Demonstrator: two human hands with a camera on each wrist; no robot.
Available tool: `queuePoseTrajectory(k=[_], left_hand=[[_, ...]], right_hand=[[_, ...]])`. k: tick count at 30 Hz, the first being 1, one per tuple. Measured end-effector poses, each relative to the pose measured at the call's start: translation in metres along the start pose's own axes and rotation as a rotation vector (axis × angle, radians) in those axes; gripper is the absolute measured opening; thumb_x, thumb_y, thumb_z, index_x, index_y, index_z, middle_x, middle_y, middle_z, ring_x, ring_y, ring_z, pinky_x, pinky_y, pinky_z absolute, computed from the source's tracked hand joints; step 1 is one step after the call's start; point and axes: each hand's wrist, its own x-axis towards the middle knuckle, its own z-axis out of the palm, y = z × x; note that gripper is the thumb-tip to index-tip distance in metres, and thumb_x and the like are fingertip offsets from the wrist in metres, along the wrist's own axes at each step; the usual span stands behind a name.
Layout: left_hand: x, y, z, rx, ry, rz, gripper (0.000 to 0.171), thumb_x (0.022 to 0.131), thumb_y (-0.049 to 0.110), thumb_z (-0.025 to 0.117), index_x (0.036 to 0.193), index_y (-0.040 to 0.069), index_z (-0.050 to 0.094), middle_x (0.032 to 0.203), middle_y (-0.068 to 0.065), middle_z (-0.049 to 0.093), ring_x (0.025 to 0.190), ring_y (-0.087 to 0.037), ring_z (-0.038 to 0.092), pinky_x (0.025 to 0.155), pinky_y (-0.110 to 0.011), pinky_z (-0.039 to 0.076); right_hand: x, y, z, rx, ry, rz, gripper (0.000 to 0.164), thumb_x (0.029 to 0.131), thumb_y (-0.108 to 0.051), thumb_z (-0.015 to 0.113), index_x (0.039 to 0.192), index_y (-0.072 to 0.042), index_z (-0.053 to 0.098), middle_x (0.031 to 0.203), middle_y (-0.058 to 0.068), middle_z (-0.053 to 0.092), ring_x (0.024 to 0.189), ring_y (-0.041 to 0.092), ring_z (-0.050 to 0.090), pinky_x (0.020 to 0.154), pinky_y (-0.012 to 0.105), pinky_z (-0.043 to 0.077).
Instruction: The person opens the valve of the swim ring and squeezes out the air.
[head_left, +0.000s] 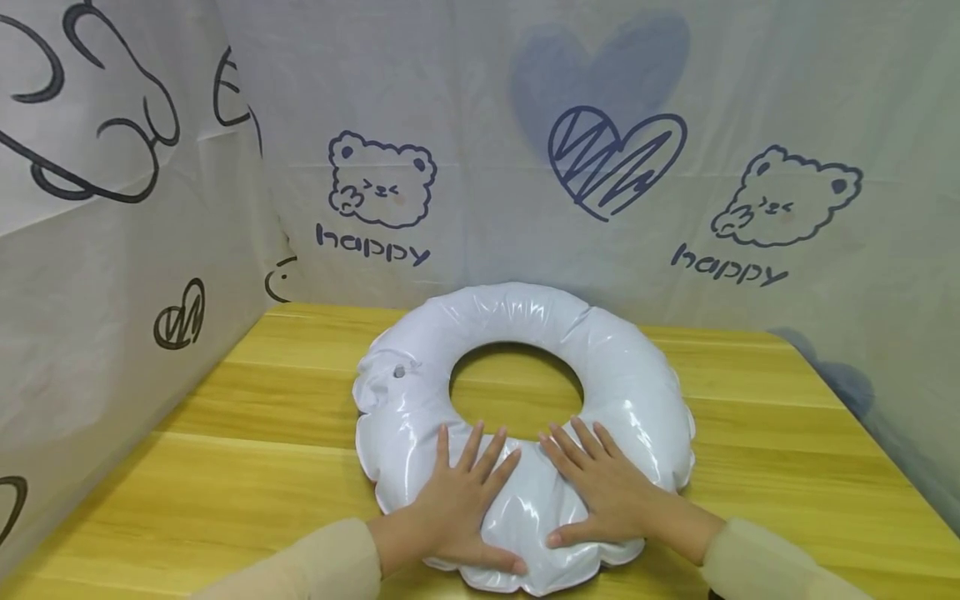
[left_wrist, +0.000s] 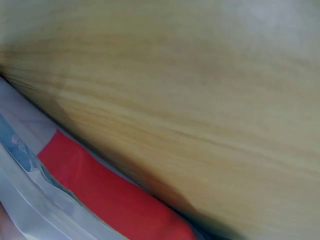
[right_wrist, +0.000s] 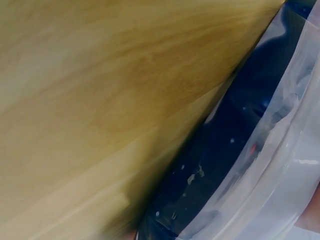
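A white inflatable swim ring (head_left: 630, 358) lies flat on the wooden table, its grey valve (head_left: 399, 372) at the left. My left hand (head_left: 461, 500) presses on the near left part of the ring with its fingers spread. Beside it, my right hand (head_left: 603, 487) rests on the near right part, fingers also spread and straight. In the left wrist view the ring's underside shows a red patch (left_wrist: 110, 190) below its pale seam. The right wrist view shows a dark blue underside (right_wrist: 220, 135) against the table. Part of the ring's near section is hidden under both hands.
The yellow wood-grain table (head_left: 247, 467) spreads out on both sides of the ring. A pale cloth (head_left: 480, 208) printed with bears and hearts hangs behind it, close to the ring's far edge. Another printed cloth (head_left: 90, 300) hangs along the left side.
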Motion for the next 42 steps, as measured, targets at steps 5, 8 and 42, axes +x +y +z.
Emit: queuePoseTrajectory(k=[5, 8, 42], left_hand=[[-0.0006, 0.001, 0.0022, 0.013, -0.027, -0.006, 0.113, 0.065, 0.091, 0.033, 0.149, 0.018, 0.019, 0.156, -0.012, 0.015, 0.141, -0.041, 0.014, 0.101, -0.072, 0.013], [-0.0009, 0.0014, 0.0038, 0.023, -0.028, -0.005, 0.113, 0.065, 0.091, 0.032, 0.149, 0.018, 0.019, 0.156, -0.012, 0.016, 0.141, -0.041, 0.015, 0.101, -0.072, 0.013], [0.0054, 0.0005, -0.0015, -0.046, -0.168, 0.014, 0.108, 0.07, 0.088, 0.033, 0.15, 0.017, 0.017, 0.155, -0.013, 0.015, 0.141, -0.043, 0.014, 0.105, -0.07, 0.005]], right_hand=[[0.001, -0.0026, -0.0019, 0.004, -0.025, 0.002, 0.105, 0.073, -0.08, 0.044, 0.145, -0.004, 0.027, 0.151, 0.021, 0.025, 0.136, 0.048, 0.021, 0.108, 0.061, 0.016], [0.0018, -0.0057, -0.0052, 0.013, -0.05, 0.009, 0.104, 0.073, -0.077, 0.047, 0.145, -0.005, 0.027, 0.151, 0.021, 0.025, 0.137, 0.048, 0.02, 0.108, 0.061, 0.016], [0.0094, -0.0068, -0.0076, 0.031, -0.169, 0.024, 0.102, 0.076, -0.072, 0.05, 0.146, -0.003, 0.023, 0.152, 0.023, 0.018, 0.139, 0.048, 0.01, 0.11, 0.062, 0.008]])
